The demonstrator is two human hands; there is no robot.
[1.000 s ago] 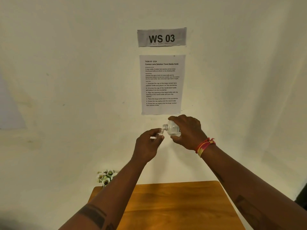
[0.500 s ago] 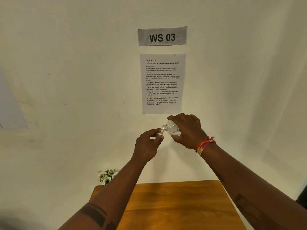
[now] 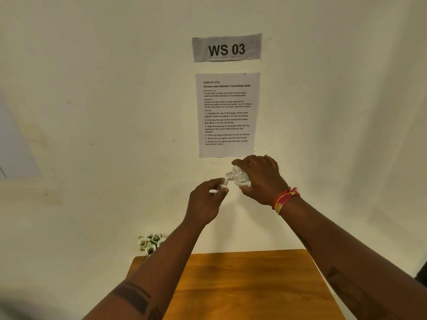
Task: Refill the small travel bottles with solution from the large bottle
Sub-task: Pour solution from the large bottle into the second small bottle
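1. I see the large bottle [image 3: 239,176] held up in front of the wall, well above the desk [image 3: 254,285]. It is clear, tipped with its neck pointing left and slightly down, and some clear liquid sits in its lower side.
2. The neck of the large bottle meets the open mouth of the small bottle [image 3: 222,183], which is just below and to the left of it. Most of the small bottle is hidden by fingers, so I cannot tell how full it is.
3. My right hand [image 3: 260,179] has its grip clamped on the large bottle: fingers curled over the top, thumb underneath.
4. My left hand [image 3: 205,199] has its grip closed around the small bottle, with the thumb and forefinger pinching it near the neck.
5. A red and yellow wristband [image 3: 285,199] sits on the right wrist.
6. On the wall directly above the hands hangs an instruction sheet [image 3: 227,114] headed "Contact Lens Solution Travel Bottle Refill", and above that a sign [image 3: 227,48] reading "WS 03".
7. The wooden desk stands against the wall below both forearms.
8. A small bunch of white flowers [image 3: 150,243] shows at the desk's far left corner, next to the wall.
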